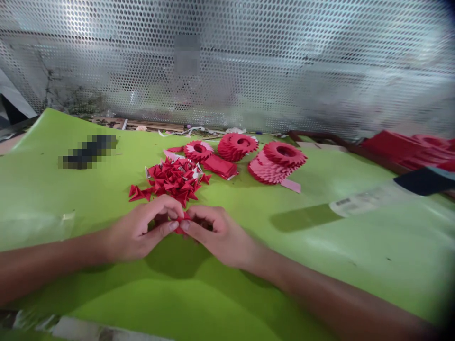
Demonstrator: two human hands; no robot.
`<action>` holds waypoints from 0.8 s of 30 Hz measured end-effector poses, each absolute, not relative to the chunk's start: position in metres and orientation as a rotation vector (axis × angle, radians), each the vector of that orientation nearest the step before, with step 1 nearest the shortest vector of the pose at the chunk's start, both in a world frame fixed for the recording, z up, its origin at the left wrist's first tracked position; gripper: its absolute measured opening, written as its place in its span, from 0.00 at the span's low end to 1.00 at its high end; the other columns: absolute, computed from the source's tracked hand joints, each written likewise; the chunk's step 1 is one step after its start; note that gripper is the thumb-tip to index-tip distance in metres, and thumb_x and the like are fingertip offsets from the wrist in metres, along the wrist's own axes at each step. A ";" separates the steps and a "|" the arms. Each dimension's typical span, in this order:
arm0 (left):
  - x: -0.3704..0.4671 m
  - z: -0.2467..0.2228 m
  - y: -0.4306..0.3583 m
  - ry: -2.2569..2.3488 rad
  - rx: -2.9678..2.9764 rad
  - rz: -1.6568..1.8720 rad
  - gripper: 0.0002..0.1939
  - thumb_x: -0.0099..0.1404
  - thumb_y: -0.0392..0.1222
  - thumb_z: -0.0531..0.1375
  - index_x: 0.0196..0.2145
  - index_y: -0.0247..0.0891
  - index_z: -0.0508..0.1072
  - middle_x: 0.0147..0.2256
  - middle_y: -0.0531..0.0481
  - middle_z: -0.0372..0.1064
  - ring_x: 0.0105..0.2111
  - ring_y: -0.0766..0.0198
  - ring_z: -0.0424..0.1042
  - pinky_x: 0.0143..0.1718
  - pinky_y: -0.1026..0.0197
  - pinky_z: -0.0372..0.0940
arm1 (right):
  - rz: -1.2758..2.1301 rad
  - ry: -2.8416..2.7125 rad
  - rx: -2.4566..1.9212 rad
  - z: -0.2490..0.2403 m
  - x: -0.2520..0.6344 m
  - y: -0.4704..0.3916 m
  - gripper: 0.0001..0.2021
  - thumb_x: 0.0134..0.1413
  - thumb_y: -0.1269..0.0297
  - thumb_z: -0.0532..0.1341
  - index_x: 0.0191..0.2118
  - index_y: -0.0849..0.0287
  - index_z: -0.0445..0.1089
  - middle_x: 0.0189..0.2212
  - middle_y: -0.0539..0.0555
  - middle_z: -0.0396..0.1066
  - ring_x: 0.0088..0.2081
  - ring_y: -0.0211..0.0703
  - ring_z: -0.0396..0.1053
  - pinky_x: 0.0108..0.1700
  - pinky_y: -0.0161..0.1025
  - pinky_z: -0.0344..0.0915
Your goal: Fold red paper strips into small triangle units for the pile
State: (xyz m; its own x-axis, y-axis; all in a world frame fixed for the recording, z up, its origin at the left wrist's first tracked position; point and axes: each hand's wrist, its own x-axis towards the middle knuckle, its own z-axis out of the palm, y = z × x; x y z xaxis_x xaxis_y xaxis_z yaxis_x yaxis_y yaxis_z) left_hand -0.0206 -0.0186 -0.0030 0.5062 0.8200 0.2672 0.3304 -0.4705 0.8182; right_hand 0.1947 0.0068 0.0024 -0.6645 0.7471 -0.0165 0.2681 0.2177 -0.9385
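Between both hands, near the middle of the green tabletop, is a small red folded paper piece [182,222]. My left hand [151,225] pinches it from the left with thumb and fingers. From the right, my right hand [213,232] grips the same piece, thumb on its near side. Fingers cover most of it, so its exact shape is hidden. Just beyond the hands lies a heap of red paper triangles [174,177], a few showing white. Behind the heap sit a flat red and pink paper ring [198,150] and a stack of red paper strips [221,167].
Two taller paper rings, one red [237,146] and one red and pink [277,162], stand farther back. A clear bottle-like object with a dark end [369,196] is at right, near red paper pieces [408,147]. A blurred dark object [87,152] lies left. Perforated metal [227,71] rises behind.
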 end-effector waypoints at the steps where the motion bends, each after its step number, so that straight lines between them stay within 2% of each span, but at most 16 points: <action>1: -0.022 -0.003 -0.019 0.944 2.081 0.863 0.04 0.73 0.37 0.54 0.44 0.39 0.69 0.35 0.50 0.73 0.34 0.65 0.74 0.35 0.65 0.70 | 1.455 -2.034 -0.940 0.003 0.194 0.006 0.13 0.66 0.60 0.59 0.30 0.59 0.67 0.25 0.46 0.63 0.26 0.34 0.59 0.27 0.33 0.54; 6: -0.025 -0.005 -0.015 0.883 2.408 0.961 0.02 0.69 0.35 0.62 0.40 0.37 0.71 0.34 0.51 0.75 0.28 0.67 0.73 0.30 0.67 0.69 | 1.597 -1.886 -0.967 0.001 0.193 0.007 0.13 0.65 0.56 0.59 0.32 0.60 0.69 0.24 0.47 0.64 0.24 0.34 0.60 0.25 0.33 0.54; 7: -0.026 -0.006 -0.015 0.866 2.471 0.994 0.01 0.70 0.36 0.62 0.39 0.37 0.72 0.34 0.50 0.76 0.29 0.67 0.74 0.32 0.66 0.69 | 1.614 -1.879 -0.962 0.000 0.193 0.007 0.13 0.64 0.56 0.59 0.32 0.60 0.70 0.24 0.47 0.64 0.24 0.35 0.60 0.25 0.33 0.55; 11: -0.026 -0.004 -0.013 0.875 2.607 1.100 0.09 0.75 0.39 0.58 0.36 0.37 0.75 0.33 0.49 0.80 0.32 0.65 0.78 0.36 0.66 0.71 | 1.621 -1.867 -0.932 -0.005 0.193 0.010 0.14 0.64 0.55 0.60 0.33 0.60 0.71 0.24 0.48 0.64 0.24 0.35 0.60 0.25 0.33 0.55; 15: -0.027 -0.003 -0.014 0.993 2.530 1.135 0.10 0.75 0.41 0.58 0.36 0.38 0.77 0.31 0.52 0.81 0.30 0.66 0.79 0.34 0.67 0.72 | 1.629 -1.877 -0.920 -0.006 0.194 0.011 0.15 0.66 0.53 0.58 0.35 0.60 0.71 0.26 0.49 0.66 0.24 0.35 0.60 0.25 0.33 0.56; 20: -0.026 -0.003 -0.013 1.127 2.257 1.082 0.07 0.71 0.39 0.61 0.35 0.38 0.77 0.30 0.53 0.80 0.28 0.67 0.78 0.29 0.69 0.71 | 1.321 -2.071 -0.930 -0.001 0.194 0.007 0.15 0.67 0.58 0.57 0.30 0.60 0.68 0.24 0.47 0.62 0.24 0.34 0.58 0.24 0.33 0.52; 24: -0.024 -0.005 -0.012 1.074 2.067 1.078 0.02 0.69 0.36 0.62 0.37 0.38 0.76 0.32 0.52 0.79 0.30 0.67 0.78 0.31 0.70 0.73 | 1.213 -2.181 -0.907 0.002 0.192 0.004 0.14 0.66 0.60 0.59 0.30 0.61 0.69 0.22 0.45 0.60 0.23 0.32 0.55 0.24 0.33 0.49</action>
State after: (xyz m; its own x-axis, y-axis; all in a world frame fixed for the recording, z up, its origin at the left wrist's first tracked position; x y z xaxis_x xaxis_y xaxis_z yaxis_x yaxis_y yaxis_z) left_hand -0.0239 -0.0124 -0.0053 0.3534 0.8480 0.3950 0.3915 -0.5176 0.7609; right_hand 0.1922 0.0044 0.0018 -0.6641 0.7422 0.0897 0.3155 0.3870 -0.8664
